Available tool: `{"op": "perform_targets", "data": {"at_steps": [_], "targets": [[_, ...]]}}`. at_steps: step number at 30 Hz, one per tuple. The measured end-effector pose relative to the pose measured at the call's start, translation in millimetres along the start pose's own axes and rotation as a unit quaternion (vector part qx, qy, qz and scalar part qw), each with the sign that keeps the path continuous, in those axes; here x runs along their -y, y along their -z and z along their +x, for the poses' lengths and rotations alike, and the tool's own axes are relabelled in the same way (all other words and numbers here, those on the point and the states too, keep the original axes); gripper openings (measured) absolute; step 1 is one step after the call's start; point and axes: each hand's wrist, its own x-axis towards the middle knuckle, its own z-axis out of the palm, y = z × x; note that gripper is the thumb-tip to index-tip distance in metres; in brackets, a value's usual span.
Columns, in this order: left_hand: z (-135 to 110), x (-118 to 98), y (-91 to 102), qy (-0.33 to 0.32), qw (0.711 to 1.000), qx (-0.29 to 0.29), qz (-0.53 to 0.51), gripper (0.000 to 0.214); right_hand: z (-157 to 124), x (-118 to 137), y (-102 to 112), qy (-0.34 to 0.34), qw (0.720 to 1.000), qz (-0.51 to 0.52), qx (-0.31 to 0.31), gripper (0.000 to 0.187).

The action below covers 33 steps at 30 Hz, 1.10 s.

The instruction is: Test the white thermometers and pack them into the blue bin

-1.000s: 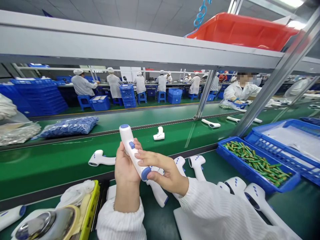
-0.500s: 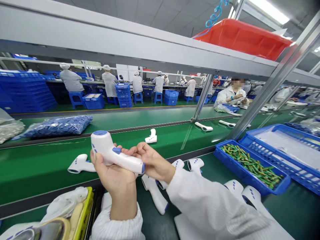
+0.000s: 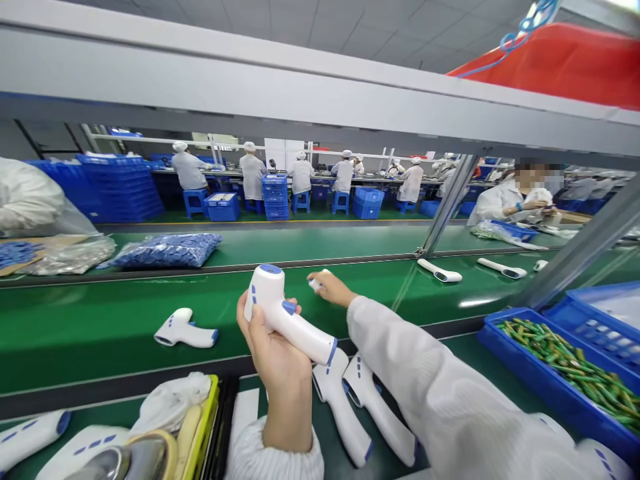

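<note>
My left hand [image 3: 280,353] is wrapped around a white forehead thermometer [image 3: 295,320] with blue buttons, a blue trigger and blue end caps, its handle slanting down to the right. Farther off, over the green belt [image 3: 110,307], my right hand [image 3: 334,291] has its fingers closed on a small white plastic shell [image 3: 315,284], mostly hidden behind the fingers. Another thermometer [image 3: 185,329] lies on the belt to the left. On the bench below my right sleeve rest two more, a nearer thermometer [image 3: 345,407] and one beside it [image 3: 383,410].
A blue bin of green parts [image 3: 570,360] stands at right. At lower left is a yellow-edged tray [image 3: 203,427] with tape and a white cloth. A bag of blue parts [image 3: 167,250] lies beyond the belt. A metal post [image 3: 445,207] and shelf [image 3: 250,87] frame the station.
My right hand has left the thermometer in my left hand and reached forward to the white shell on the belt. The view has turned left; a co-worker's sleeve shows at left.
</note>
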Motion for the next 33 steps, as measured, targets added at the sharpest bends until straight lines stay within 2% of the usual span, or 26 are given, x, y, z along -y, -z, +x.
{"op": "perform_targets", "data": {"at_steps": [2, 4, 7, 10, 15, 18, 21, 23, 26, 28, 29, 30, 31, 33], "targets": [[1, -1, 0.4, -0.003, 1.000, 0.008, 0.000, 0.032, -5, 5, 20, -0.045, 0.992, 0.099, -0.058, 0.040], [0, -1, -0.4, -0.006, 1.000, 0.014, 0.008, 0.031, -17, 16, 46, -0.081, 0.973, 0.194, -0.093, 0.040], [-5, 1, -3.2, -0.002, 1.000, 0.016, 0.016, 0.030, -48, 45, 82, -0.103, 0.939, 0.309, -0.113, 0.042], [-13, 3, -6.5, 0.002, 0.999, 0.043, 0.019, 0.032, -84, 81, 107, -0.102, 0.907, 0.391, -0.120, 0.045], [-26, 5, -10.2, 0.011, 0.996, 0.085, 0.012, 0.030, -125, 123, 125, -0.086, 0.836, 0.532, -0.106, 0.038], [-26, 7, -10.8, 0.023, 0.996, 0.085, 0.011, 0.031, -137, 131, 129, -0.078, 0.830, 0.542, -0.105, 0.037], [-23, 10, -9.6, 0.061, 0.989, 0.110, 0.076, 0.041, -145, 128, 130, -0.088, 0.830, 0.541, -0.109, 0.037], [-24, 10, -8.6, 0.058, 0.968, 0.171, 0.172, 0.057, -150, 120, 128, -0.113, 0.832, 0.529, -0.127, 0.037], [-31, 12, -7.3, -0.057, 0.899, 0.256, 0.351, 0.074, -157, 102, 123, -0.165, 0.826, 0.515, -0.158, 0.037], [-33, 19, -5.0, -0.142, 0.835, 0.282, 0.450, 0.066, -161, 91, 119, -0.194, 0.822, 0.513, -0.156, 0.038], [-32, 24, -2.6, -0.164, 0.807, 0.291, 0.487, 0.058, -163, 86, 117, -0.205, 0.822, 0.510, -0.149, 0.039], [-29, 31, 1.2, -0.170, 0.786, 0.295, 0.516, 0.049, -166, 81, 115, -0.212, 0.825, 0.506, -0.138, 0.040], [-23, 39, 6.4, -0.156, 0.778, 0.290, 0.536, 0.041, -168, 78, 112, -0.217, 0.828, 0.501, -0.127, 0.042], [-8, 56, 20.1, -0.089, 0.788, 0.254, 0.554, 0.034, -172, 76, 107, -0.223, 0.838, 0.484, -0.115, 0.045]]}}
